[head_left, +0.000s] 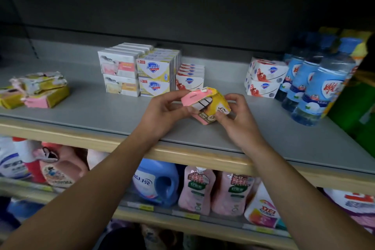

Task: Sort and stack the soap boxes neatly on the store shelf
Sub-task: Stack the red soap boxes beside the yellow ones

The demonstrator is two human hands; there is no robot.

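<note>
Green object (353,111) cut by right edge; bottom shelf goods blurred

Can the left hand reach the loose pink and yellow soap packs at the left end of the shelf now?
Probably not yet. The left hand and right hand both grip a pink and yellow soap pack. The grey shelf toward the loose packs looks unobstructed once it lets go.

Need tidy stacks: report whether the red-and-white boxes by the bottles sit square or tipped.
Tipped. The two red-and-white boxes are stacked but lean askew beside the blue bottles.

Both forearms outstretched, left hand (162,110) and right hand (236,115) close together, fingers curled.
</note>
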